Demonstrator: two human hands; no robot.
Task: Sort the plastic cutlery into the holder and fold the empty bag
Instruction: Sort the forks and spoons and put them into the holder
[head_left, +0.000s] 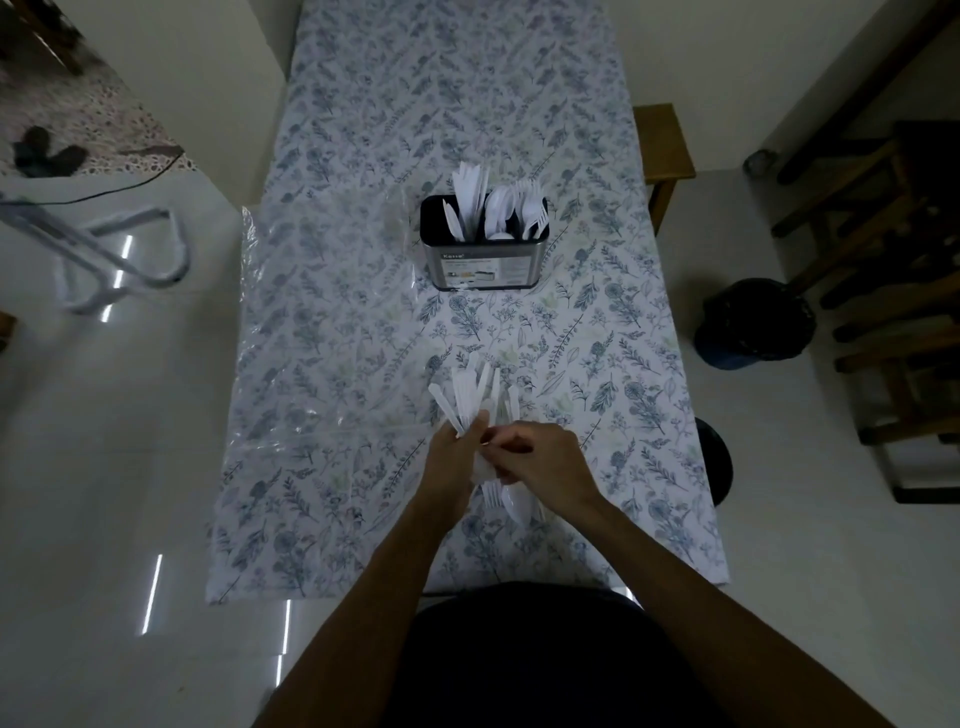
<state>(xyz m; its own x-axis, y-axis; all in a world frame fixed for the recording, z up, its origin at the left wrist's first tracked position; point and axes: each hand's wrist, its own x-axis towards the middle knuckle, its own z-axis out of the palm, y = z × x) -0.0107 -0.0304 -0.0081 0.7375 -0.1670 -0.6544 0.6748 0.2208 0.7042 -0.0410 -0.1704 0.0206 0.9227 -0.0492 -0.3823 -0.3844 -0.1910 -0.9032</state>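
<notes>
My left hand (451, 457) grips a fanned bunch of white plastic cutlery (475, 397), handles pointing away from me and the eating ends sticking out below my hands. My right hand (543, 457) pinches one piece within that bunch. Farther up the table stands the dark metal holder (485, 262); white knives fill its left compartment, spoons the middle and forks the right. The clear plastic bag (317, 322) lies flat on the table's left half, hanging a little over the left edge.
The table wears a floral cloth (597, 322). A wooden bench end (662, 140) sits beyond its right edge and a round black stool (714, 460) beside it. A dark bin (753, 322) and wooden chairs stand at the right. A white metal frame (119, 254) rests on the floor at the left.
</notes>
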